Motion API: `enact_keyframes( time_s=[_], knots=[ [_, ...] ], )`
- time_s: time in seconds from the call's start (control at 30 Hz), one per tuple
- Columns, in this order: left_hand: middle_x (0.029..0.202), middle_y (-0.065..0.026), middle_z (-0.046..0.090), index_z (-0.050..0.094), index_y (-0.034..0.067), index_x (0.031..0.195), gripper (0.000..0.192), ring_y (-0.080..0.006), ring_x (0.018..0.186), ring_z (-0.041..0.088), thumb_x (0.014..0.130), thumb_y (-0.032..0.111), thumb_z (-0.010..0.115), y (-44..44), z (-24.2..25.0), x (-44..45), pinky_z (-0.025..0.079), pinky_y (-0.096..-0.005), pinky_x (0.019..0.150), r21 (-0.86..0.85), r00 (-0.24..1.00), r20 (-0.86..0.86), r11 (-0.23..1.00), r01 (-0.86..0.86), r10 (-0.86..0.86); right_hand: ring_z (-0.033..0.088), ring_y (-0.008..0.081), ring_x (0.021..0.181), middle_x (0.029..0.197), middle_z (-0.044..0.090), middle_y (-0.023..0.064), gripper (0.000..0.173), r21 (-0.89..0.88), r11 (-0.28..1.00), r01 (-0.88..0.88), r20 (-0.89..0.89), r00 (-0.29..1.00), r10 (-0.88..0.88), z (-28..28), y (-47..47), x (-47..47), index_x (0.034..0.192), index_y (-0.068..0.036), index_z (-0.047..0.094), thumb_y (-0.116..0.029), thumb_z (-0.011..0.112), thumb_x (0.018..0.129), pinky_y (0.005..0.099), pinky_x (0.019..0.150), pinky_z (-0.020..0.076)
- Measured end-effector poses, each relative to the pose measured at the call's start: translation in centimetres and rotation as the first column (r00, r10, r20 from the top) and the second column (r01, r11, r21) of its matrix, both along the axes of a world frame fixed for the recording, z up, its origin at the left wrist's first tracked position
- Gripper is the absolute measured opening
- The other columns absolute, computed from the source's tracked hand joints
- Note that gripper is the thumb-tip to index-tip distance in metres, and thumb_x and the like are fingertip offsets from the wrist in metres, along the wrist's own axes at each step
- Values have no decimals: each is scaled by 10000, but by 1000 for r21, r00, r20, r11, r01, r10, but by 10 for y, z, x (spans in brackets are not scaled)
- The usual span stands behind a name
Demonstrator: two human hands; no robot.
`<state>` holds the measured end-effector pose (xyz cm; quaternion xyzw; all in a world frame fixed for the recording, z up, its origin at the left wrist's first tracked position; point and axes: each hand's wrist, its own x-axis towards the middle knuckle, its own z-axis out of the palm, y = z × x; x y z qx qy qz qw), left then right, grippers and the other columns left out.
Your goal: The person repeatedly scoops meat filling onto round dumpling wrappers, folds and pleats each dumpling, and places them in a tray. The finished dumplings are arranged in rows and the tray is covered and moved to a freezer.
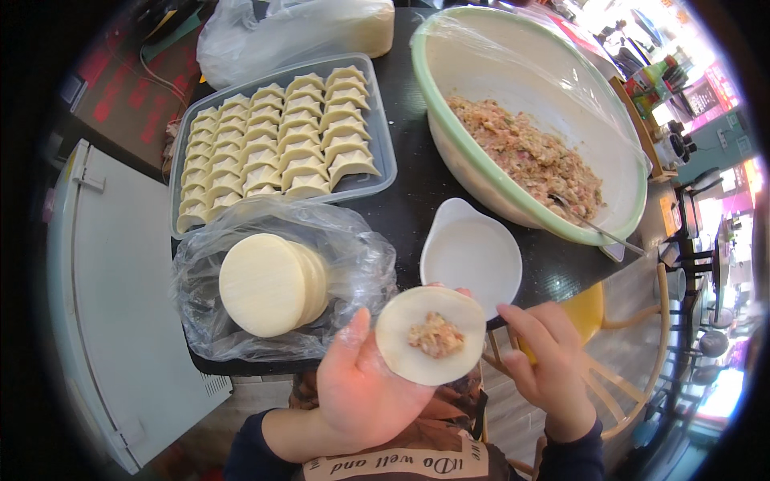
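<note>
A round dumpling wrapper (394, 337) with a small mound of minced filling (436, 337) at its middle lies flat on my left hand (373, 391), palm up. Just right of the wrapper is my right hand (547, 361), fingers part bent and nothing in them, near the rim of a small white dish (472, 252). A stack of round wrappers (263, 285) sits on an open clear plastic bag (361, 258) to the left. Behind it, folded dumplings (261, 138) fill rows in a clear plastic tray (388, 156). A large green-rimmed bowl (442, 138) holds minced filling (529, 150) and a metal spoon (613, 236).
Everything stands on a black table (391, 222). A filled plastic bag (289, 42) lies at its back left. A white appliance (132, 288) stands left of the table, and a yellow-seated wooden chair (659, 355) at right. Clear film hangs over the bowl's far side.
</note>
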<state>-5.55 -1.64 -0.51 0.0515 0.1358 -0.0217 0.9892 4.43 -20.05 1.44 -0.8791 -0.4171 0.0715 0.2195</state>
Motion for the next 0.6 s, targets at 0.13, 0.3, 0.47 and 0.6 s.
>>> enact_keyframes(
  time_s=[0.13, 0.3, 0.47, 0.6],
  knots=[
    [1457, -262, 306, 309, -41, 1403, 710, -360, 1361, 307, 941, 499, 287, 1, 2, 1, 206, -474, 1136, 82, 998, -62, 996, -29, 34, 546, 237, 638, 739, 552, 76, 456, -10, 999, 44, -15, 999, -44, -16, 0, 0, 1132, -41, 612, -243, 740, 744, 335, 543, 449],
    [1457, -252, 312, 295, -12, 1421, 704, -370, 1353, 314, 944, 507, 283, 0, 8, 2, 222, -486, 1124, 77, 994, -105, 997, 5, 3, 540, 307, 920, 1004, 577, 121, 451, 265, 961, -81, 188, 982, 31, -10, 3, 4, 1123, -69, 642, -336, 713, 766, 400, 772, 464],
    [1459, -238, 315, 295, 15, 1429, 704, -376, 1351, 310, 941, 522, 285, -1, 11, 1, 225, -494, 1120, 117, 995, -98, 993, 23, -11, 397, 395, 1192, 1279, 498, 158, 447, 168, 974, -152, 211, 971, 115, -3, 7, -2, 1117, -108, 676, -413, 660, 791, 470, 981, 365],
    [1469, -225, 303, 297, 15, 1428, 736, -376, 1357, 296, 927, 554, 288, -2, 8, 0, 214, -495, 1124, 89, 996, -76, 995, -42, 49, 365, 387, 1224, 1288, 502, 142, 410, 147, 974, -172, 187, 972, 143, -5, 2, -15, 1096, -134, 694, -429, 631, 818, 500, 1015, 325]
  ],
)
